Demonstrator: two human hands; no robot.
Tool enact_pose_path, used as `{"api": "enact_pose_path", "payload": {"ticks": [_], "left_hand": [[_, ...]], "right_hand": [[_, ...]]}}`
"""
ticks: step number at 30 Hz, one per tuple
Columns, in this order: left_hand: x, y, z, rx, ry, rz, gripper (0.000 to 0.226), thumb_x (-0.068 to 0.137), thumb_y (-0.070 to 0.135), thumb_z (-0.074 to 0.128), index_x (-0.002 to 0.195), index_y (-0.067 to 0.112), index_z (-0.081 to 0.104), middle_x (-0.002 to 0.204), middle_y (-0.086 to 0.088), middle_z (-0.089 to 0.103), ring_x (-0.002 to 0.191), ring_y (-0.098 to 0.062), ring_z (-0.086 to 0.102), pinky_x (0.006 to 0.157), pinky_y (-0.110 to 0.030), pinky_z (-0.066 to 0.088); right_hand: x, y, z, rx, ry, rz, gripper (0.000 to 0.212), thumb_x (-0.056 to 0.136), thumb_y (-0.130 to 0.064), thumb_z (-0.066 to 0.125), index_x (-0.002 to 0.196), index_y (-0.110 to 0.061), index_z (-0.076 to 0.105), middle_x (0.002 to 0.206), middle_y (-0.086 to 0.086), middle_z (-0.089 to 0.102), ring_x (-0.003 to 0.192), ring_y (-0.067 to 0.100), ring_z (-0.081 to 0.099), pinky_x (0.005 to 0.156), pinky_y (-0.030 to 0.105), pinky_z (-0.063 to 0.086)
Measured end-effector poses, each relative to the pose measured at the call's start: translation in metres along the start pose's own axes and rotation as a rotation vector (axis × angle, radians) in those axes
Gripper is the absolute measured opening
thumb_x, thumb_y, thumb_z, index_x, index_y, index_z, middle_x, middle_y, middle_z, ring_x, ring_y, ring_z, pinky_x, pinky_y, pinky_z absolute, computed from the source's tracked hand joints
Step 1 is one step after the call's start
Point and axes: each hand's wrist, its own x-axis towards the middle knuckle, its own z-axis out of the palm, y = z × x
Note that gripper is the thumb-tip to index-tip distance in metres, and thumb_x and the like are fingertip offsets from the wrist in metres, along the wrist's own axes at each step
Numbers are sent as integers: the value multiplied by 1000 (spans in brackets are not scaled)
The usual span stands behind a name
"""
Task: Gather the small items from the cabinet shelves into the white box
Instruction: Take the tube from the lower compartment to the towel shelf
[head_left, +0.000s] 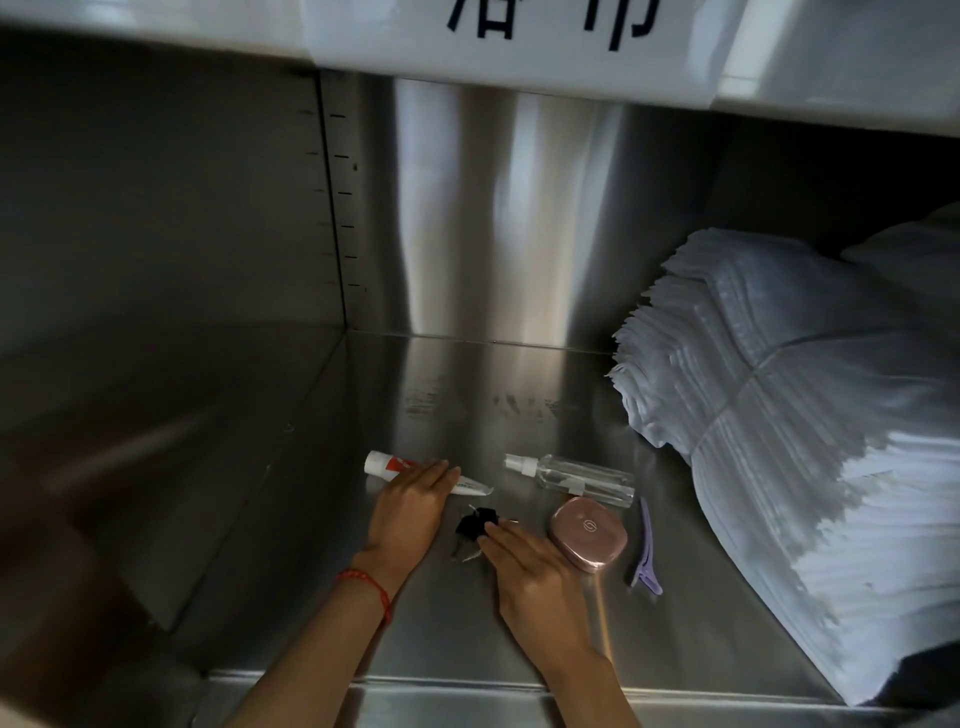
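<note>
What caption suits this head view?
Left hand on tube, right hand touching keys on steel shelf.

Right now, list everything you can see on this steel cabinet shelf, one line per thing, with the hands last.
White squeeze tube with red print: 1, white and red, lying left of centre, partly under the left hand.
Clear plastic spray bottle with white nozzle: 1, transparent, lying on its side right of the tube.
Bunch of keys with black heads: 1, black and silver, at the centre between the hands.
Pink rounded compact case: 1, metallic pink, below the bottle.
Purple hair clip: 1, lilac, right of the case.
Tied stack of white towels: 1, white, right side.
Paper label with black characters: 1, white, upper shelf edge.
Left hand: red string bracelet, fingers on the tube.
Right hand: fingertips at the keys.
</note>
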Motion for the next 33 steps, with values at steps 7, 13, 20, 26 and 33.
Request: {"api": "enact_pose_path", "payload": {"ticks": [7, 13, 20, 26, 33], "left_hand": [[-4, 3, -3, 19, 9, 5, 56, 29, -9, 90, 82, 4, 77, 83, -11, 74, 72, -23, 72, 54, -32, 58], [-8, 4, -3, 52, 4, 5, 57, 28, -8, 91, 82, 2, 77, 86, -12, 74, 76, -25, 72, 57, -33, 58], [-13, 6, -3, 83, -14, 11, 55, 31, -8, 91, 84, 0, 76, 90, -15, 73, 80, -28, 72, 61, -38, 59], [-18, 10, -9, 68, 22, 14, 50, 38, -5, 91, 85, 0, 76, 91, -16, 73, 81, -29, 72, 62, -39, 59], [-26, 15, -13, 53, 50, -13, 42, 50, 3, 91, 89, 1, 75, 96, -17, 72, 87, -30, 71, 69, -43, 58]], "right_hand": [[-4, 0, 0, 8, -63, 32, 53, 36, 7, 87, 85, -12, 78, 93, -2, 74, 89, 15, 70, 77, 21, 53], [-6, -1, -1, -19, -83, 60, 47, 38, 3, 88, 81, -13, 78, 91, -2, 74, 89, 13, 70, 78, 19, 52], [-9, -6, -5, -56, -61, 76, 31, 54, -10, 88, 83, -14, 78, 95, -3, 74, 94, 13, 69, 80, 20, 52], [-10, -8, -7, -77, -29, 83, 32, 59, -13, 87, 89, -12, 77, 98, 0, 73, 97, 14, 68, 82, 24, 53], [-13, -9, -8, -71, -8, 78, 37, 60, -11, 87, 96, -11, 76, 103, 4, 72, 99, 17, 68, 82, 28, 54]]}}
